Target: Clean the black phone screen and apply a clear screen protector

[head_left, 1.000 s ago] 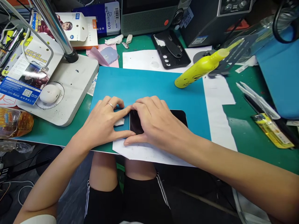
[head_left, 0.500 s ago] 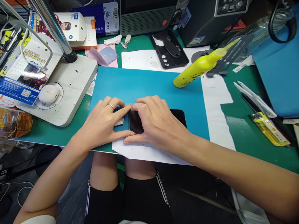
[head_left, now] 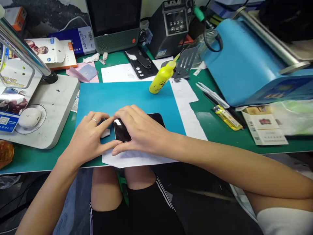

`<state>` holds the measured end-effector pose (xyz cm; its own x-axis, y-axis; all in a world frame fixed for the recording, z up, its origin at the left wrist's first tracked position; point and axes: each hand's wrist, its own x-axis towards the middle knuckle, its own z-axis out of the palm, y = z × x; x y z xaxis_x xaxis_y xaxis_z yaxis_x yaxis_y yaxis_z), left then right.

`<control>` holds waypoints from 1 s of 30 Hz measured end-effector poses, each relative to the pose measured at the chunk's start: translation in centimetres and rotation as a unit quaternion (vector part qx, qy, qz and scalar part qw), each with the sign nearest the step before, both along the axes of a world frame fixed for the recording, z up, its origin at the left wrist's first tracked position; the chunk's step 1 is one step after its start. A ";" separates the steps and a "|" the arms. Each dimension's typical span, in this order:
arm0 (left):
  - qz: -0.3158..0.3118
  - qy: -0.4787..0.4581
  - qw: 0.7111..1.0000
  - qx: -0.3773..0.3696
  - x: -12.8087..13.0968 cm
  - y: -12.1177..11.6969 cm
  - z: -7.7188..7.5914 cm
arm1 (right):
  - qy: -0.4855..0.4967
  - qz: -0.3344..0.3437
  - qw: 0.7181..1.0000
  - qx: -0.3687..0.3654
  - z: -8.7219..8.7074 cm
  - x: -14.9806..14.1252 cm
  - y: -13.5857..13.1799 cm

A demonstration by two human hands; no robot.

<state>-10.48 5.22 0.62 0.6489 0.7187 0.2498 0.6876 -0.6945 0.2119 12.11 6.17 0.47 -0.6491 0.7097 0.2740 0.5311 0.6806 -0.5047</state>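
Note:
A black-screened smartphone [head_left: 121, 131] lies face up on the blue mat [head_left: 110, 96], its long side running left to right. My right hand [head_left: 143, 129] arches over it and hides its middle, thumb at the near edge and fingertips at the far edge. At the phone's left end, my left hand [head_left: 89, 137] has its index finger and thumb on the two corners. The fingertips of both hands meet there. Under my left palm sits a small white piece [head_left: 105, 133]. White paper [head_left: 144, 157] shows between the phone and the table's front edge.
A yellow squeeze bottle [head_left: 160, 80] stands beyond the phone, with a black phone case [head_left: 143, 62] behind it. To the left is a white lamp base [head_left: 58, 111]. Tweezers [head_left: 212, 94], a yellow lighter [head_left: 227, 118], a cigarette box [head_left: 265, 127] and a blue machine [head_left: 234, 62] occupy the right.
The camera view has swung to the right, so more of the blue machine and the cigarette box show. Both hands keep the same hold on the phone.

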 end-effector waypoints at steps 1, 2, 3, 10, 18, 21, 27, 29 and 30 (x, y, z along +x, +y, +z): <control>0.000 0.003 1.000 -0.003 0.0 0.0 0.1 | 0.019 0.001 0.999 -0.042 0.6 0.3 0.2; 0.000 0.008 1.000 -0.006 -0.1 0.1 0.2 | 0.042 0.000 0.995 -0.087 1.4 0.8 0.4; 0.001 0.013 1.000 -0.009 -0.1 0.1 0.3 | 0.062 0.003 0.989 -0.136 2.1 1.6 0.8; 0.001 0.025 1.000 -0.002 -0.3 0.1 0.6 | 0.077 -0.019 0.980 -0.184 2.9 9.5 4.4; 0.006 0.018 1.000 -0.021 -0.7 0.3 0.8 | 0.102 -0.005 0.988 -0.112 -0.2 10.7 4.6; 0.019 0.010 0.999 -0.041 -0.8 0.3 1.0 | 0.112 0.009 0.987 -0.112 -0.3 10.5 4.7; 0.052 0.022 0.995 -0.082 -0.8 0.1 1.8 | 0.106 0.027 0.983 -0.148 0.1 11.4 5.1; 0.058 0.028 0.993 -0.100 -0.6 0.1 2.5 | 0.104 0.029 0.981 -0.158 0.2 11.6 5.1; 0.062 0.033 0.991 -0.113 -0.4 0.2 2.8 | 0.107 0.032 0.980 -0.162 0.3 11.7 5.0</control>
<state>-10.91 5.41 3.45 0.5610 0.8271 0.0330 0.7827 -0.5431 0.3040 23.81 11.22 0.72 -0.6478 0.7411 0.1764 0.3499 0.4952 -0.7952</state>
